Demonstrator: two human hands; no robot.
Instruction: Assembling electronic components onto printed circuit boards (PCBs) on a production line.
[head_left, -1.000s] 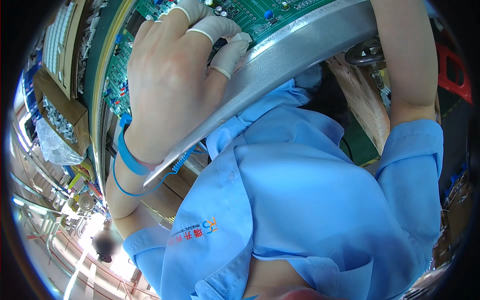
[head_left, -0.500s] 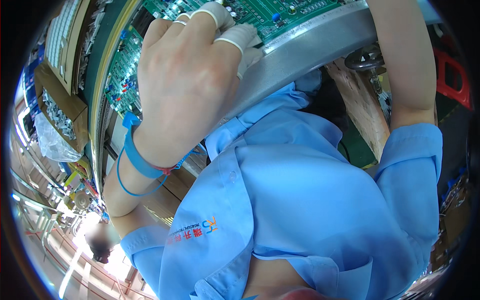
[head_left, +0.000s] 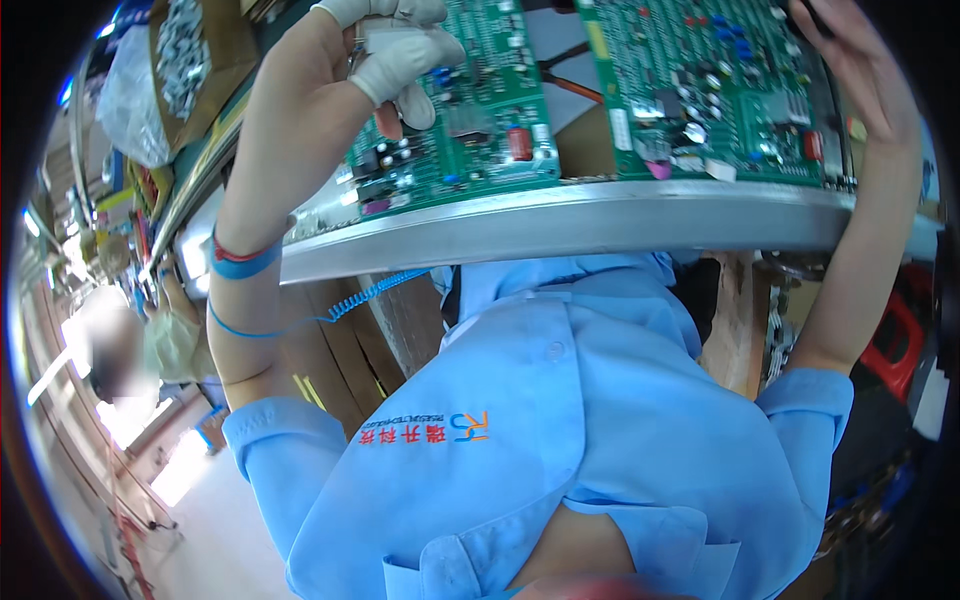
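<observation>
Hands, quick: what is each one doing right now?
Left hand: closed, its white-capped fingers pinching a small part over the left circuit board.
Right hand: gripping the far edge of the right circuit board; fingers hidden.

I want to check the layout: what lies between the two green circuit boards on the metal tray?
In the head view, between the left circuit board and the right circuit board lies a gap showing a brown surface and an orange-handled tool.

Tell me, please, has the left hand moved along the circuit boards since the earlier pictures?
Cannot tell: the left hand sits higher in view, but the green circuit boards shifted too, so the camera moved.
</observation>
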